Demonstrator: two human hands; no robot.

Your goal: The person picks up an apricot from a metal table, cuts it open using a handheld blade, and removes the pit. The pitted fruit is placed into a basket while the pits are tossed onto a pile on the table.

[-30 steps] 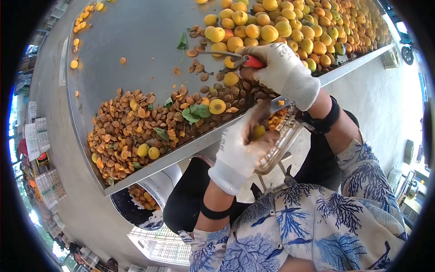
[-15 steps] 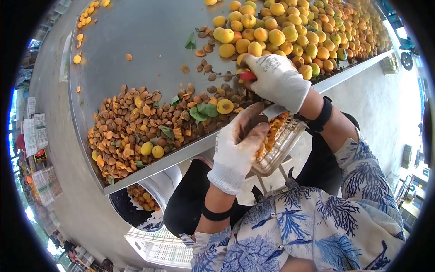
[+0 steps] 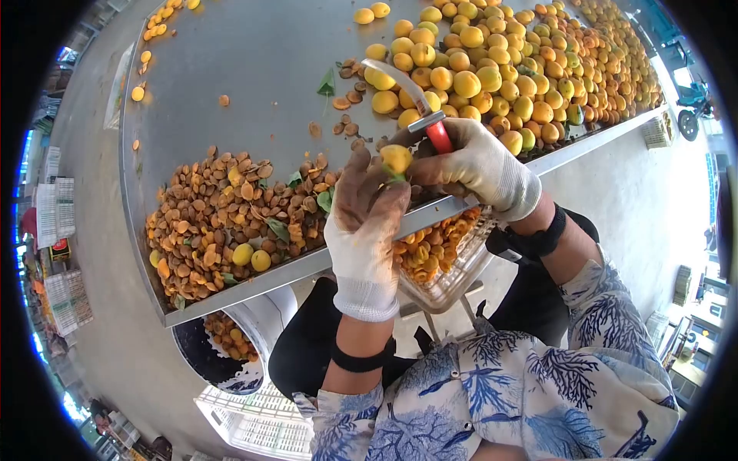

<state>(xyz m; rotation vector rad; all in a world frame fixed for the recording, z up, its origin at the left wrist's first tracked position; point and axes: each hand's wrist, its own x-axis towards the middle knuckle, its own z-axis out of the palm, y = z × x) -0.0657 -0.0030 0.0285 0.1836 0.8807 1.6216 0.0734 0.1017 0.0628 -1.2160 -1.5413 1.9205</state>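
A yellow apricot (image 3: 396,158) is between my two gloved hands, above the table's front edge. My left hand (image 3: 367,219) closes its stained fingertips on the fruit from the left. On the other side, my right hand (image 3: 478,165) is wrapped round the red handle of a curved knife (image 3: 439,137), its blade pointing up and away to the left. The right fingertips are close to the apricot; whether they touch it is hard to see. Below the hands, a clear plastic basket (image 3: 453,284) holds split apricot flesh (image 3: 432,250).
Whole apricots (image 3: 492,69) are heaped at the metal table's (image 3: 238,77) back right. Apricot pits (image 3: 211,215) with a few leaves and fruits lie at its front left. A raised rim (image 3: 292,269) runs along the front. Beneath stand a bucket (image 3: 280,311) and a white crate (image 3: 254,422).
My right hand has come back from the apricot heap, and the knife blade now points upward. My left hand has moved from over the basket to the apricot.
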